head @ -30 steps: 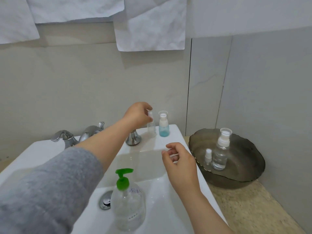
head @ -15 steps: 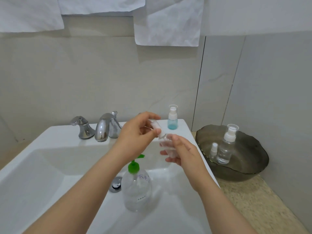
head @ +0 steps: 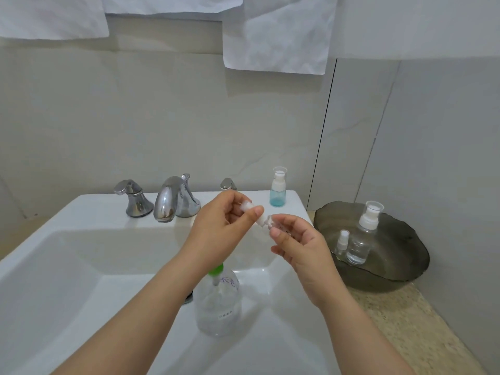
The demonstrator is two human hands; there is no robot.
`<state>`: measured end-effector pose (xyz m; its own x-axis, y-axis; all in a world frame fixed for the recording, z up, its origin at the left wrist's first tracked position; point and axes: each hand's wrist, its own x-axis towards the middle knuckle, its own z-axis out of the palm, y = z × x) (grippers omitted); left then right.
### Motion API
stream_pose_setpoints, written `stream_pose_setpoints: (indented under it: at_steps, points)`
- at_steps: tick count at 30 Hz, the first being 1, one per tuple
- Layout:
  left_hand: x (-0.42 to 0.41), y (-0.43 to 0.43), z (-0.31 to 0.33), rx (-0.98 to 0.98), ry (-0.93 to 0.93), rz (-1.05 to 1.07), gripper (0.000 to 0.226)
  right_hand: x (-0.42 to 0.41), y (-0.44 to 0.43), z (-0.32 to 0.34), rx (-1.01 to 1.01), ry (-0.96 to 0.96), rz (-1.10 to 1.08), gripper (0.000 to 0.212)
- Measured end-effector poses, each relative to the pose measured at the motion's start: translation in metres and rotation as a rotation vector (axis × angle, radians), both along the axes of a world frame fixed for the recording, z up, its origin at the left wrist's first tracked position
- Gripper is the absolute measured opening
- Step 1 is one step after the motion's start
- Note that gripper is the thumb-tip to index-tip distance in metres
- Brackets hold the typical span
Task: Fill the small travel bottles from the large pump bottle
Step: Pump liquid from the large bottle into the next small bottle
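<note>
Two hands above the sink (head: 81, 266), left hand (head: 219, 226) pinching the cap (head: 246, 205) of a travel bottle (head: 263, 222), right hand (head: 300, 244) gripping its body, pump bottle (head: 219, 312) half-hidden beneath left forearm (head: 162, 299), bowl (head: 405, 255) beside sink

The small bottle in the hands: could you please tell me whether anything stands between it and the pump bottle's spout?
Yes. The white top, pinched by the left hand, looks still on the small bottle in the right hand. The left wrist also covers the green pump head of the pump bottle below.
</note>
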<state>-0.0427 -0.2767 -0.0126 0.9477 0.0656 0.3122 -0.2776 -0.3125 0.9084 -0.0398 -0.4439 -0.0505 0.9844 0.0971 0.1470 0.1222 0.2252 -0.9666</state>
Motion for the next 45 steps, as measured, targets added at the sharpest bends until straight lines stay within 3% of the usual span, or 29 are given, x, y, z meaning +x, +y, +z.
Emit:
stream_pose_setpoints:
  at_steps: [5,10,13,16,18,20,23,24,26,28,31,36,38,45]
  points:
    - [-0.003,0.008,0.006,0.125,-0.037,-0.138,0.043,0.001,0.000,0.000,0.027,0.003,0.005,0.020]
    - [-0.001,0.012,0.009,0.138,-0.015,-0.097,0.017,0.000,0.000,0.001,0.019,0.000,0.020,0.019]
    - [-0.002,0.016,0.010,0.208,0.010,-0.118,0.042,-0.001,0.000,0.001,0.023,0.000,0.008,0.019]
    - [-0.003,0.020,0.012,0.267,-0.064,-0.181,0.048,-0.001,0.000,0.003,0.014,0.000,0.007,0.019]
    - [-0.002,0.020,0.014,0.352,-0.099,-0.160,0.036,-0.001,0.000,0.003,0.010,0.000,0.007,0.018]
    - [-0.001,0.020,0.021,0.424,-0.058,-0.138,0.007,-0.001,0.001,0.003,0.017,-0.002,0.008,0.018]
    - [-0.001,0.022,0.026,0.562,0.028,-0.117,0.047,-0.002,0.000,0.002,0.021,0.001,0.009,0.018]
    - [0.000,0.022,0.027,0.527,0.010,-0.127,0.048,-0.002,0.000,0.002,0.020,0.002,0.009,0.018]
    - [-0.001,0.021,0.028,0.439,-0.059,-0.179,0.041,-0.001,0.000,0.002,0.022,0.005,0.008,0.018]
    - [0.002,0.020,0.027,0.475,-0.109,-0.192,0.041,-0.001,0.000,0.003,0.030,0.006,0.008,0.018]
    - [0.004,0.019,0.031,0.570,-0.079,-0.153,0.006,-0.002,0.000,0.003,0.025,0.005,0.003,0.018]
    - [0.004,0.015,0.042,0.731,0.012,-0.093,0.049,-0.003,0.000,0.004,0.018,-0.003,0.016,0.017]
    - [0.006,0.015,0.046,0.779,0.048,-0.036,0.055,-0.003,0.001,0.004,0.015,-0.004,0.019,0.017]
    - [0.008,0.018,0.045,0.536,0.029,-0.226,0.032,-0.003,0.000,0.005,0.051,0.000,0.005,0.016]
